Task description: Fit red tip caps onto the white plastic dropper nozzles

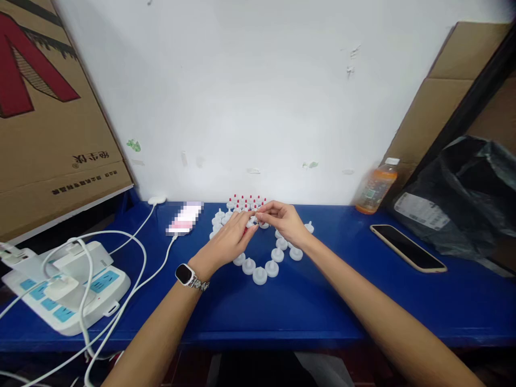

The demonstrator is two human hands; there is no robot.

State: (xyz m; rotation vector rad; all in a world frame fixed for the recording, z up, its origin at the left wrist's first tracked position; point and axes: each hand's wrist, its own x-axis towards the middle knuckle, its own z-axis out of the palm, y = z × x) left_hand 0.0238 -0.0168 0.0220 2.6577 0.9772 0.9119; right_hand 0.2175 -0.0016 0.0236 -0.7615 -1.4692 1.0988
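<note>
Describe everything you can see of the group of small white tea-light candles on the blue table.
The white tea-light candles look like plastic: low round bodies, each with a small flame-shaped tip standing up. They sit upright on the blue table, lined in a curve that looks like a heart outline. Behind them stands a cluster with red tips. The left hand and right hand meet over the middle, pinching one small piece between fingertips and hiding some of the candles.

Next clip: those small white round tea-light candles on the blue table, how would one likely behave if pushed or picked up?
Each small white round tea-light candle looks like thin plastic, so probably light and stiff. The flat wide base suggests it would slide on the blue table rather than tip or roll. Both the left hand and right hand pinch one at their fingertips, so a light grip seems enough.
</note>
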